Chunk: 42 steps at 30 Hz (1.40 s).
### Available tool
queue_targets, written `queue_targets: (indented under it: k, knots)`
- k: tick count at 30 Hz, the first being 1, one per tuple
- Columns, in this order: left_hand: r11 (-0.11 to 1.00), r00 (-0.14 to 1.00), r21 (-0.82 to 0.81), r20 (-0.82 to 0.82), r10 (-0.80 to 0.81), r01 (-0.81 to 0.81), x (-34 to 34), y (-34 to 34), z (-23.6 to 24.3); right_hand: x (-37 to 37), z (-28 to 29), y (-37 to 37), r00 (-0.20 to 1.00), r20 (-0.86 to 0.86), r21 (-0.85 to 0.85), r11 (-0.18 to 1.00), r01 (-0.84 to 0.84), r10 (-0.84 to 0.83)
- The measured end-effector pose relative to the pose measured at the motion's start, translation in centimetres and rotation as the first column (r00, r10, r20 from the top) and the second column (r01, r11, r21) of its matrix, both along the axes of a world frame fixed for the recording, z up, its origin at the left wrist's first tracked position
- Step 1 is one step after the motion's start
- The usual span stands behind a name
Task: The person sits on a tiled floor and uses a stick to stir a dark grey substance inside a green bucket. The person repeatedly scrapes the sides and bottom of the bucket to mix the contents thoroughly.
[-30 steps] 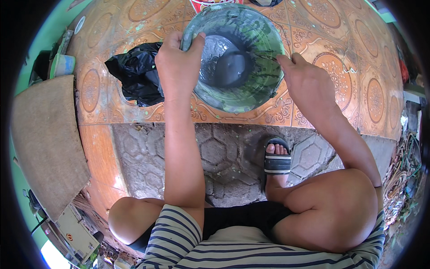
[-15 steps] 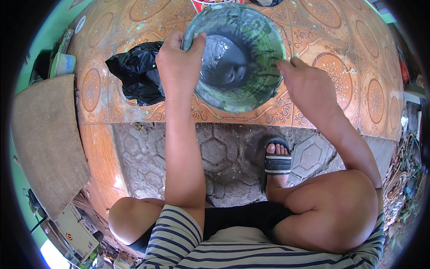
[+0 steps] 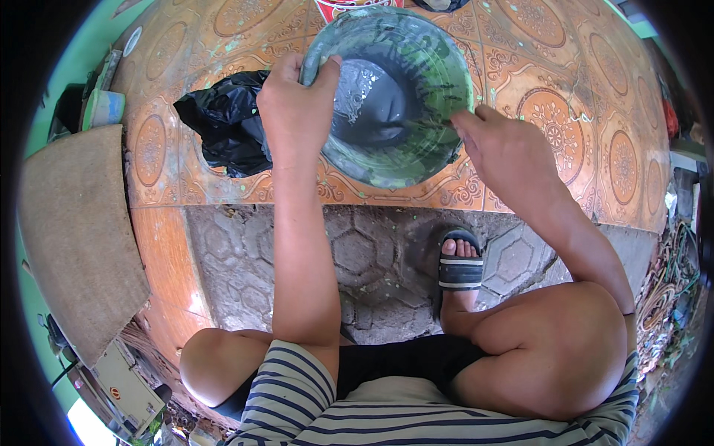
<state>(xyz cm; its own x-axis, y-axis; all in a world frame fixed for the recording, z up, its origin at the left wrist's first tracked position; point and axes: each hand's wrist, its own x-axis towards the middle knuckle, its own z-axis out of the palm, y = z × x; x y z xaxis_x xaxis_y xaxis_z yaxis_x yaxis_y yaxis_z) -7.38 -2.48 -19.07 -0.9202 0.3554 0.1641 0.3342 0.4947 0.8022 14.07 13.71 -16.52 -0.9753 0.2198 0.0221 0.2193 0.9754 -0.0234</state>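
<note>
A round green bucket [image 3: 424, 167] stands on the tiled ledge in front of me, its inner wall smeared with dark grey. Shiny grey liquid [image 3: 372, 104] lies in its bottom. My left hand [image 3: 297, 97] is closed on the bucket's left rim, thumb toward the inside. At the right rim, my right hand [image 3: 506, 145] has its fingers pinched together, their tips reaching just over the edge. Whatever they may hold is too thin and dark against the smeared wall to make out. Beside my left wrist lies a crumpled black plastic bag [image 3: 227, 123].
Behind the bucket, a red and white container [image 3: 357, 7] is partly visible. A brown mat [image 3: 82, 230] covers the left side. The orange tiled ledge [image 3: 520, 189] ends above grey paving [image 3: 364, 253], where my sandalled foot [image 3: 461, 260] rests. Cables and debris [image 3: 662, 297] lie at right.
My right hand has shifted slightly left and down, its fingertips now further over the bucket's edge. The liquid's surface pattern differs. My left hand stays at the rim.
</note>
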Motion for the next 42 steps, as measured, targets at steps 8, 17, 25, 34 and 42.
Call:
queue_targets:
  k: [8,17,25,34,42]
  knots:
    - [0.999,1.000,0.042,-0.008,-0.010,0.011,0.1,0.2,-0.3,0.2,-0.6,0.6,0.999,0.029,0.041,0.999,0.021,-0.022]
    - [0.998,1.000,0.057,0.013,-0.008,0.007,-0.1,0.0,-0.5,-0.3,0.2,0.5,0.998,-0.021,0.082,0.995,0.056,-0.055]
    - [1.000,1.000,0.021,-0.016,-0.011,0.011,-0.1,0.1,-0.1,-0.2,0.0,1.4,0.995,-0.070,0.110,0.991,0.077,-0.069]
    - [1.000,0.998,-0.005,0.067,0.004,-0.003,-0.1,0.0,0.2,-0.6,0.4,2.0,0.984,-0.179,0.019,0.999,0.028,-0.024]
    - [1.000,0.999,-0.017,0.032,0.005,-0.005,-0.2,0.0,0.0,-0.6,0.5,2.7,0.988,-0.148,0.062,0.997,0.044,-0.034]
